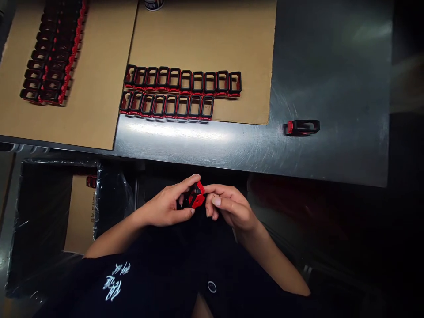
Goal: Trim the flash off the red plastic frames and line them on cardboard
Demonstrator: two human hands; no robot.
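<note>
My left hand (168, 201) is closed around a small red and black frame-like part (196, 197), held in front of my body below the table edge. Its red end faces right, and my fingers cover much of the black portion. My right hand (233, 205) is at the right side of the part, its index fingertip against or very near the red end. The other right fingers are loosely curled, with the thumb apart from the index finger; nothing is visibly gripped there. A similar black and red part (303, 127) lies alone on the metal tabletop, up and to the right.
Two rows of similar parts (170, 105) line a cardboard sheet (205, 39) on the metal table (331, 66). More stand in columns (53, 57) on the left cardboard. A can (154, 4) shows at the top edge. Below left is a plastic-lined bin (43, 212) containing cardboard.
</note>
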